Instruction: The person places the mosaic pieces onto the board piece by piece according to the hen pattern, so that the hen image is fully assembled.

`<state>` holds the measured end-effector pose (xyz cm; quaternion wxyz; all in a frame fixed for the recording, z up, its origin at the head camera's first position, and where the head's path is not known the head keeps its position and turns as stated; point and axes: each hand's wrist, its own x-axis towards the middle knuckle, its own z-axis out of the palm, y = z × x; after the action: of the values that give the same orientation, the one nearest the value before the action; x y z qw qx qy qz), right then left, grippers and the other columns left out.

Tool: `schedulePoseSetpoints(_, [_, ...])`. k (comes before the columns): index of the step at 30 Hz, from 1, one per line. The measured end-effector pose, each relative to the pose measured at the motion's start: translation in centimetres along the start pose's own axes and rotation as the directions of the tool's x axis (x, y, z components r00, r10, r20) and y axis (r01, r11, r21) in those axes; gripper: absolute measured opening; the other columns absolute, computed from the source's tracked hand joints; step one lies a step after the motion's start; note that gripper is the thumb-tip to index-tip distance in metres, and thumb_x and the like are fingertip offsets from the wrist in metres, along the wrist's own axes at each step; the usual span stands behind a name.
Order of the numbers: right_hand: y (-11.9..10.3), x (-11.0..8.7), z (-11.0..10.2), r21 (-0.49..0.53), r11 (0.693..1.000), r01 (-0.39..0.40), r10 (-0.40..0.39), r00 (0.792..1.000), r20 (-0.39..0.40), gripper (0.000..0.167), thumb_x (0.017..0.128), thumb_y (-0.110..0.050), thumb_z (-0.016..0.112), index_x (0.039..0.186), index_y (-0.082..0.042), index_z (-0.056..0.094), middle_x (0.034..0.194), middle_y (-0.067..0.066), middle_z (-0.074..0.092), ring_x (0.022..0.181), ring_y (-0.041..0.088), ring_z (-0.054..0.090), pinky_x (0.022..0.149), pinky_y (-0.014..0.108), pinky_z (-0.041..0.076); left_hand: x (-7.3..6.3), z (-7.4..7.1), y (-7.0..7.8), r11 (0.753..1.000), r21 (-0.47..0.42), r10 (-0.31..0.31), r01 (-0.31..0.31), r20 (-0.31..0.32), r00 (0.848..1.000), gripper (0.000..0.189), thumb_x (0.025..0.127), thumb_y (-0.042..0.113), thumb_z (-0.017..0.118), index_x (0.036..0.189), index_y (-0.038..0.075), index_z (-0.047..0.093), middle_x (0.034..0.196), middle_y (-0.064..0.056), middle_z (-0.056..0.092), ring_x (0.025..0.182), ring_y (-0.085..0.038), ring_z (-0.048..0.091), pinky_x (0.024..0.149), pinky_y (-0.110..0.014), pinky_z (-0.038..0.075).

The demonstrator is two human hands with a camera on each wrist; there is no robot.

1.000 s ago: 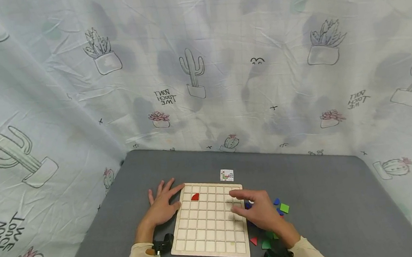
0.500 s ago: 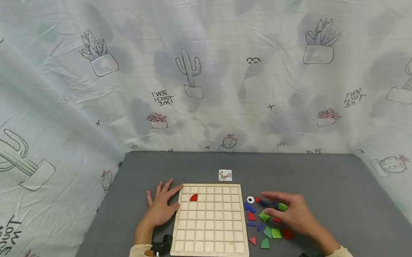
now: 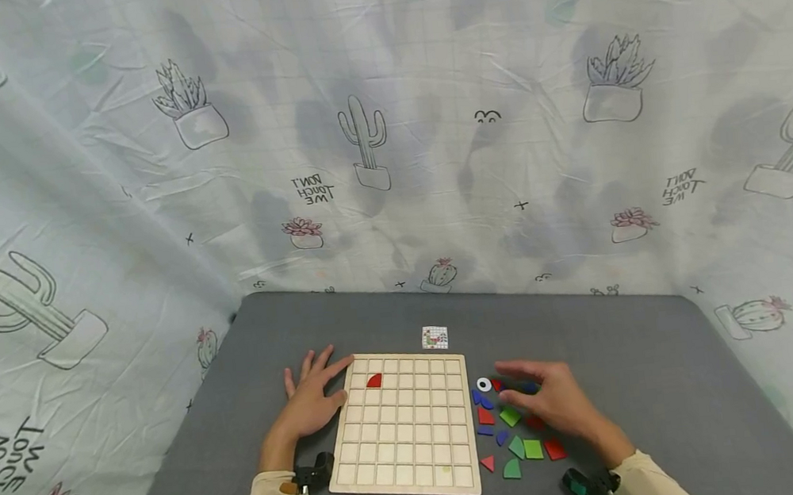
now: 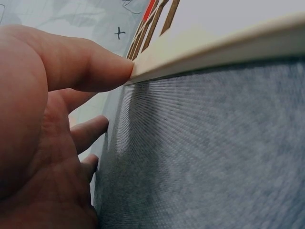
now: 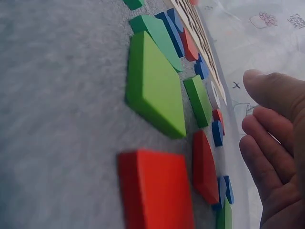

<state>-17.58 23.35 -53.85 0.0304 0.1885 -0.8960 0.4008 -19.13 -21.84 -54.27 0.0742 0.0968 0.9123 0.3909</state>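
My left hand (image 3: 311, 403) rests at the left edge of a pale wooden grid board (image 3: 396, 453), fingers spread. In the left wrist view its thumb (image 4: 95, 64) touches the board's side. A red quarter-circle tile (image 3: 375, 380) sits in a cell near the board's upper left. Over the loose tiles to the right hovers my right hand (image 3: 558, 399), thumb and fingers apart with nothing between them. Beneath and around it lie a light green square tile (image 3: 533, 449), a red square tile (image 5: 164, 191), a white disc with a black centre (image 3: 484, 384) and several blue, red and green tiles.
A small card (image 3: 435, 338) with a coloured grid pattern lies just beyond the board's far edge. The grey table (image 3: 639, 383) ends at a pale curtain (image 3: 431, 156) printed with cacti, which hangs behind it and at both sides.
My right hand has moved from over the board's right edge to above the loose tiles, then shifted slightly left and farther away. The left hand has stayed at the board.
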Motion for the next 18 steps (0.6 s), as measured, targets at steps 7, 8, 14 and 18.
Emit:
schedulePoseSetpoints(7, [0.0, 1.6, 0.9, 0.008, 1.0, 0.013, -0.014, 1.0, 0.026, 0.043, 0.092, -0.024, 0.091, 0.133, -0.017, 0.081, 0.126, -0.004, 0.082, 0.116, 0.021, 0.08, 0.096, 0.043, 0.066, 0.1, 0.1, -0.1, 1.0, 0.008, 0.004, -0.004, -0.008, 1.0, 0.061, 0.104, 0.011, 0.067, 0.164, 0.019, 0.055, 0.183, -0.021, 0.018, 0.169, -0.05, -0.006, 0.123, -0.077, -0.025])
schedulePoseSetpoints(8, [0.0, 1.8, 1.1, 0.004, 1.0, 0.024, -0.024, 0.999, 0.036, 0.042, 0.092, -0.023, 0.091, 0.132, -0.017, 0.081, 0.125, -0.004, 0.082, 0.115, 0.02, 0.08, 0.095, 0.041, 0.066, 0.1, 0.1, -0.1, 1.0, 0.008, 0.005, -0.005, -0.008, 1.0, 0.061, 0.105, 0.011, 0.067, 0.164, 0.019, 0.055, 0.183, -0.021, 0.018, 0.169, -0.05, -0.006, 0.123, -0.077, -0.025])
schedulePoseSetpoints(14, [0.2, 2.2, 1.8, -0.027, 0.998, 0.055, -0.053, 0.996, 0.077, 0.037, 0.092, -0.018, 0.09, 0.129, -0.018, 0.082, 0.122, -0.007, 0.083, 0.111, 0.015, 0.08, 0.094, 0.036, 0.065, 0.1, 0.1, -0.2, 1.0, 0.0, 0.004, -0.004, -0.007, 1.0, 0.061, 0.104, 0.011, 0.067, 0.164, 0.019, 0.055, 0.183, -0.021, 0.018, 0.169, -0.05, -0.006, 0.123, -0.077, -0.026])
schedulePoseSetpoints(18, [0.1, 2.1, 2.0, -0.041, 0.998, 0.045, -0.042, 0.997, 0.07, 0.036, 0.092, -0.014, 0.089, 0.128, -0.019, 0.082, 0.121, -0.007, 0.083, 0.111, 0.016, 0.079, 0.093, 0.036, 0.066, 0.1, 0.2, -0.3, 1.0, -0.001, 0.003, -0.003, -0.01, 1.0, 0.061, 0.104, 0.011, 0.067, 0.164, 0.019, 0.055, 0.183, -0.021, 0.019, 0.169, -0.05, -0.006, 0.123, -0.076, -0.026])
